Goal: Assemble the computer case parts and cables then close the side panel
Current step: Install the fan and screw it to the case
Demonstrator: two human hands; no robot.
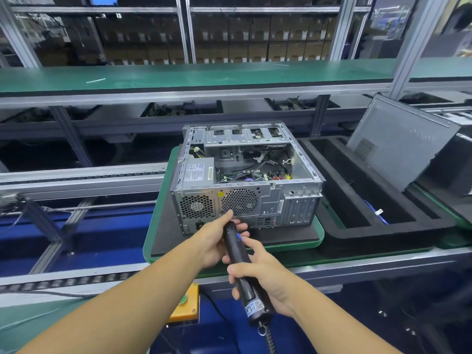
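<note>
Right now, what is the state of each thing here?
Case: open on top, panel off.
Panel: off, leaning at the right.
Screwdriver: in both hands, pointed at the case's rear, blue light on.
Left hand: grips the screwdriver's front.
Right hand: grips its back part.
Tray: holds a blue cable.

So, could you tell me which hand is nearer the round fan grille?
Left. The left hand holds the front of the screwdriver, right at the lower edge of the fan grille; the right hand grips its body further back, nearer the person.
</note>
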